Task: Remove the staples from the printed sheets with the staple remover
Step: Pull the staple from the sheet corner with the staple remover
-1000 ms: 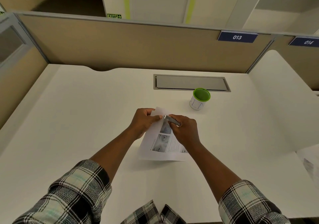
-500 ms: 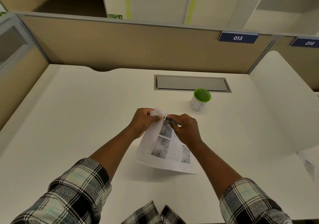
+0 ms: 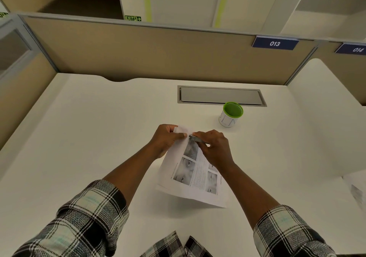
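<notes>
- Head view: we see the left hand pinching the far corner of the printed sheets, fingers closed on the paper there.
- Our right hand grips the staple remover, a small metal tool whose tip sits at that same corner, just beside the left thumb.
- We note the sheets slope from the raised corner toward us; the near edge lies on or just above the white desk, we cannot tell which.
- A white cup with a green rim stands upright beyond and to the right of the hands, apart from them, just in front of the grey cable hatch.
- More paper lies at the desk's right edge, well apart from the work.
- Beige partition panels wall the desk at the back and left; a side surface rises on the right.
- We find bare desk wide to the left of the arms and between the sheets and the hatch.
- Plaid sleeves are pushed up both forearms.
</notes>
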A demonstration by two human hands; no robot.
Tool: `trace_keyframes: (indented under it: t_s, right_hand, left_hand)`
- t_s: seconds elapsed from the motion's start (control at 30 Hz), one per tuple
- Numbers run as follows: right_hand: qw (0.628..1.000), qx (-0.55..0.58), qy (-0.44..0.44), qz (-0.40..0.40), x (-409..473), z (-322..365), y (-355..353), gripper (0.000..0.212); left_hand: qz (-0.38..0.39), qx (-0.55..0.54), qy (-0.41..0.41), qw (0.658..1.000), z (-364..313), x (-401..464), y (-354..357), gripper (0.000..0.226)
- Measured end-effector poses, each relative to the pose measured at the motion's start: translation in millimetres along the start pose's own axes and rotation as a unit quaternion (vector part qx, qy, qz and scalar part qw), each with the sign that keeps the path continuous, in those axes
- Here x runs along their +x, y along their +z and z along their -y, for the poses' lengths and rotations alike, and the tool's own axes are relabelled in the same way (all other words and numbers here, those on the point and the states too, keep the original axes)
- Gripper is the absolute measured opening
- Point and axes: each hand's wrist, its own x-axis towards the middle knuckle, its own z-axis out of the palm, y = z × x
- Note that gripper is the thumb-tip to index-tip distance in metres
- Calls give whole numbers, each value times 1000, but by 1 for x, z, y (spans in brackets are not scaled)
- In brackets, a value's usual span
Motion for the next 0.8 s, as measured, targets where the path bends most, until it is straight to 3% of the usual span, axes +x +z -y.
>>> trace_keyframes:
  t_s: [0.17, 0.43, 0.8]
  right_hand:
    - [998, -29, -48, -9, 0, 2, -1, 23]
    - [1000, 1, 19, 25, -5, 1, 3, 25]
    - [998, 16, 46, 30, -3, 4, 4, 27]
  left_hand:
    - [1, 12, 4, 1000, -1, 2, 1, 18]
    - [6, 33, 15, 999, 1, 6, 0, 18]
    - [11, 16, 30, 999, 4, 6, -2, 19]
